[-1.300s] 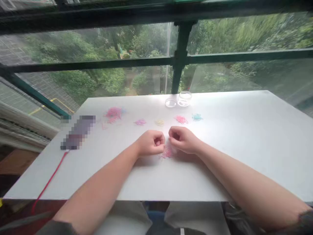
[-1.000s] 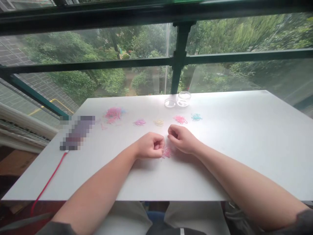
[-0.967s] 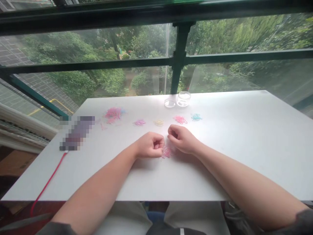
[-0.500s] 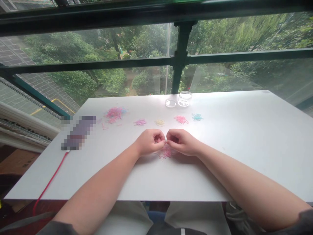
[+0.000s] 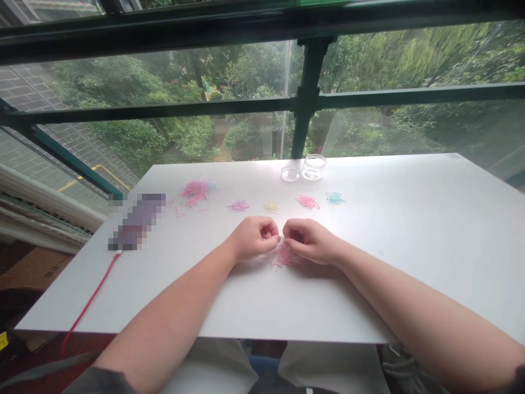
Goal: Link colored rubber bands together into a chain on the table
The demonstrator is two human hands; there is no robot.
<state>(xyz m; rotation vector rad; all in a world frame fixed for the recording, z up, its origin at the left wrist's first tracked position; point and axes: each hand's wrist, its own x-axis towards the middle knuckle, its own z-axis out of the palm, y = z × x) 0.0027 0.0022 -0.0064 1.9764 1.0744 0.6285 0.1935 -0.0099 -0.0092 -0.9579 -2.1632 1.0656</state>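
Note:
Over a small heap of mostly pink rubber bands (image 5: 282, 257), my left hand (image 5: 255, 237) and my right hand (image 5: 310, 241) face each other with a narrow gap between their fingertips. Each has its fingers curled, thumb against forefinger in a pinch. Whatever the fingertips hold is too small to make out. Just beyond the hands lie sorted heaps in a row: purple bands (image 5: 238, 206), pale yellow bands (image 5: 271, 206), pink bands (image 5: 307, 202) and teal bands (image 5: 335, 197). A larger heap of mixed bands (image 5: 197, 191) lies farther left.
A clear round jar (image 5: 314, 167) and its flat clear lid (image 5: 290, 174) stand at the back of the white table (image 5: 410, 230). On the left lies a blurred-out phone-like object (image 5: 137, 221) with a red cable (image 5: 90, 301) running off the front edge. Windows rise behind the table.
The fingertips of both hands have drawn slightly apart. The whole view has shifted a little, so everything appears slightly farther right. The heaps have not visibly changed.

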